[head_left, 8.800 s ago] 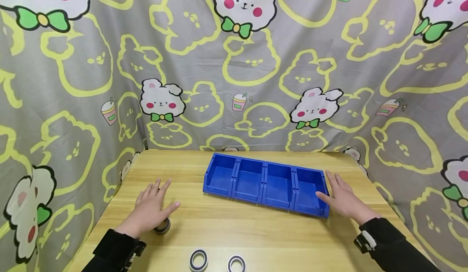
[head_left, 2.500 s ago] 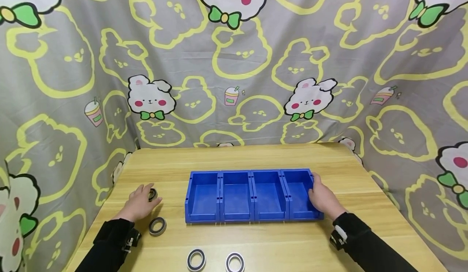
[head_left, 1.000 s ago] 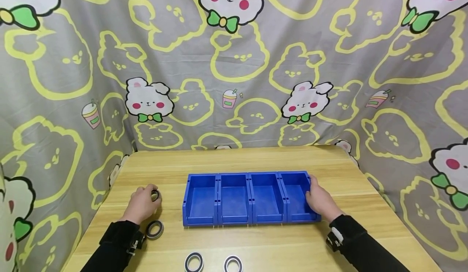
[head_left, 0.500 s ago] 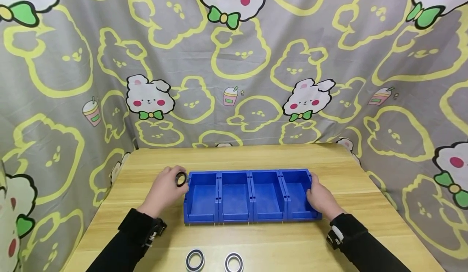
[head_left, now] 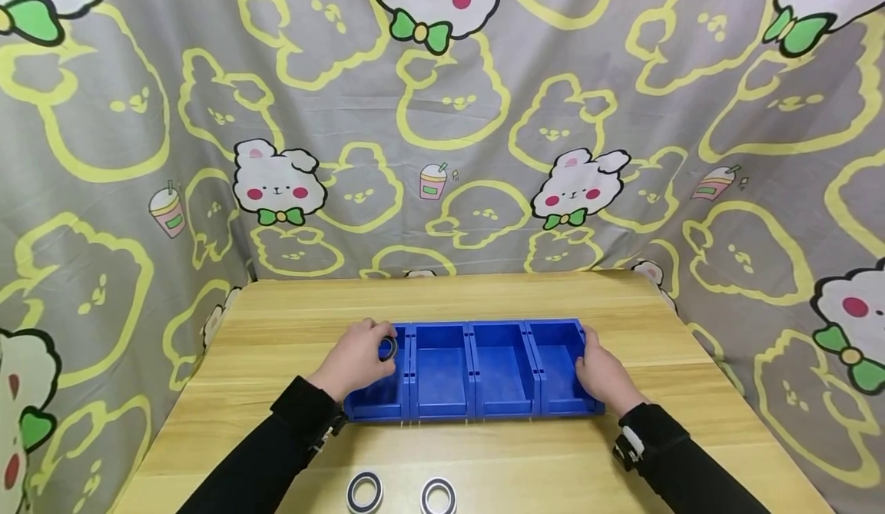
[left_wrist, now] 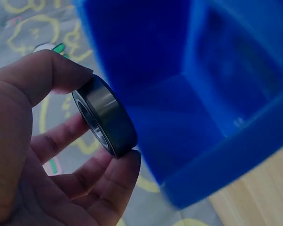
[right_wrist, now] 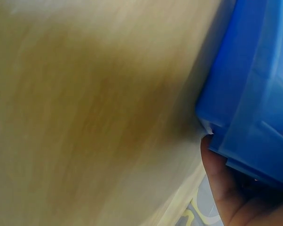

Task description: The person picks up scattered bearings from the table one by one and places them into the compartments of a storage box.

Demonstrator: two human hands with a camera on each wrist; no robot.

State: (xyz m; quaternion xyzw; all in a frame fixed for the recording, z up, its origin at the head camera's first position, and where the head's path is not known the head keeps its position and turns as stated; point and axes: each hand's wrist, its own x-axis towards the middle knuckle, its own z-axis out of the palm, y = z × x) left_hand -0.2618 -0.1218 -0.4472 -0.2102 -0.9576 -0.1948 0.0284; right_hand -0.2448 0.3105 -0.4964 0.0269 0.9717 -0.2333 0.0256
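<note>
My left hand (head_left: 357, 360) pinches a ball bearing (head_left: 388, 348) between thumb and fingers, above the leftmost compartment of a row of blue storage bins (head_left: 442, 379). In the left wrist view the bearing (left_wrist: 104, 115) is tilted on edge, with the bin's blue side wall (left_wrist: 179, 155) just beyond it. At the other end of the row, my right hand (head_left: 608, 376) grips the outer wall of the rightmost bin. The right wrist view has only part of that hand (right_wrist: 231, 193) at the bin's corner (right_wrist: 235, 122).
Two more bearings lie flat near the table's front, one bearing (head_left: 364, 492) left of the other bearing (head_left: 439, 495). The wooden table (head_left: 498, 460) is enclosed by a patterned curtain (head_left: 387, 114). My left sleeve (head_left: 276, 445) covers part of the table's left side.
My left hand has picked up a bearing from the table's left and carried it right, over the leftmost bin. Another bearing there is now out of sight. The right hand keeps its hold.
</note>
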